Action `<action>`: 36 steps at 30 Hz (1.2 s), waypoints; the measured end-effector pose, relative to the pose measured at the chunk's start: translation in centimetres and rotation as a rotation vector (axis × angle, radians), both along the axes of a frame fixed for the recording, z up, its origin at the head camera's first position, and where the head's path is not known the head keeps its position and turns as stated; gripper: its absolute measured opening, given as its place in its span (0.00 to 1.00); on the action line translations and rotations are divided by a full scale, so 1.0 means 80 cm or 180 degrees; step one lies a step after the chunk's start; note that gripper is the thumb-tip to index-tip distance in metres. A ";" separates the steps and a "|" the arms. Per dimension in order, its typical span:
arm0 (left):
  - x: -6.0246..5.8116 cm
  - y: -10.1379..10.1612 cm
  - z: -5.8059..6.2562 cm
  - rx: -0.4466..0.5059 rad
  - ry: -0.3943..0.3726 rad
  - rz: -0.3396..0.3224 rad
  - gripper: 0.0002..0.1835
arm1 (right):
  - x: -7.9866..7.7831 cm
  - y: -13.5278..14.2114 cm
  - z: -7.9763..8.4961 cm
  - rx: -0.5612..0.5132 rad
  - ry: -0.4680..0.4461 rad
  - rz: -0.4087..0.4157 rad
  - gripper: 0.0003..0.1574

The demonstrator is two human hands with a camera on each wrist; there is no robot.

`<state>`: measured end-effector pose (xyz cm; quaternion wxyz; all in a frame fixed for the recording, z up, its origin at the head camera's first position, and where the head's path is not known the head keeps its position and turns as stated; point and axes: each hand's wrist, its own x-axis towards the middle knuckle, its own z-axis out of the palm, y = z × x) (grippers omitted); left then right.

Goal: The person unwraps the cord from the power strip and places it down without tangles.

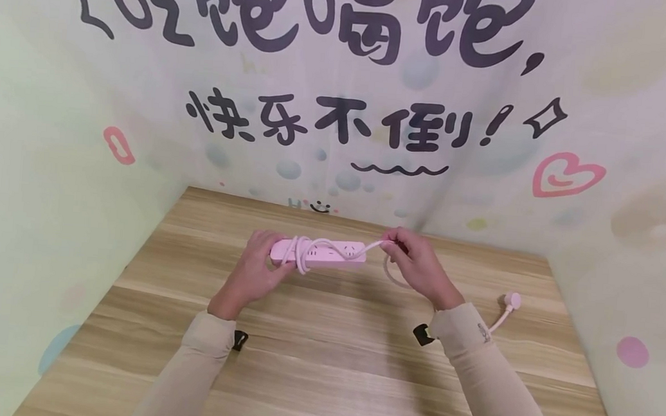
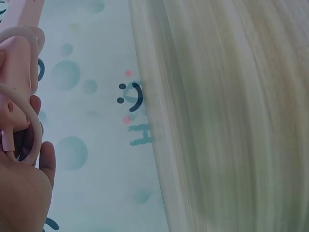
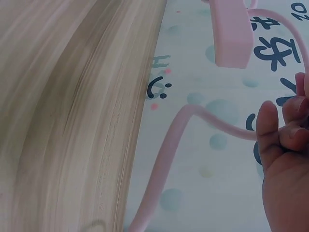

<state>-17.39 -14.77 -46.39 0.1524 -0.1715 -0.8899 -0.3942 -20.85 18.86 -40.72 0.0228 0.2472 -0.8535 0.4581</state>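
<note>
My left hand [image 1: 258, 270] grips the left end of a pink power strip [image 1: 334, 254], held up over the table. Several turns of its pink cord [image 1: 302, 255] wrap round the strip near that hand, and one stretch runs along the socket face to the right. Beyond the strip's right end, my right hand [image 1: 416, 265] pinches the cord between thumb and fingers. In the right wrist view the loose cord [image 3: 166, 154] leaves the right hand [image 3: 287, 159] and hangs in a bend. The left wrist view shows the strip [image 2: 19, 72] with cord loops around it and the left hand [image 2: 24, 193] below.
The cord's plug [image 1: 512, 301] is at the right side of the wooden table [image 1: 310, 374], beside the right sleeve. A printed backdrop [image 1: 335, 176] with dark lettering rises behind the table and along both sides. Black wrist straps [image 1: 423, 335] show at the cuffs.
</note>
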 end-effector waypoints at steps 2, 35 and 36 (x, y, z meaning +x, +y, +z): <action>-0.001 -0.004 0.000 -0.0013 0.0045 0.0016 0.26 | 0.001 0.000 -0.002 0.0026 0.0018 0.0076 0.06; 0.000 -0.017 0.002 0.0074 0.0040 0.0118 0.26 | 0.028 0.015 -0.065 0.0414 -0.0472 0.0405 0.06; 0.000 -0.017 0.002 0.0083 0.0044 0.0118 0.26 | 0.026 0.015 -0.067 0.0433 -0.0468 0.0387 0.06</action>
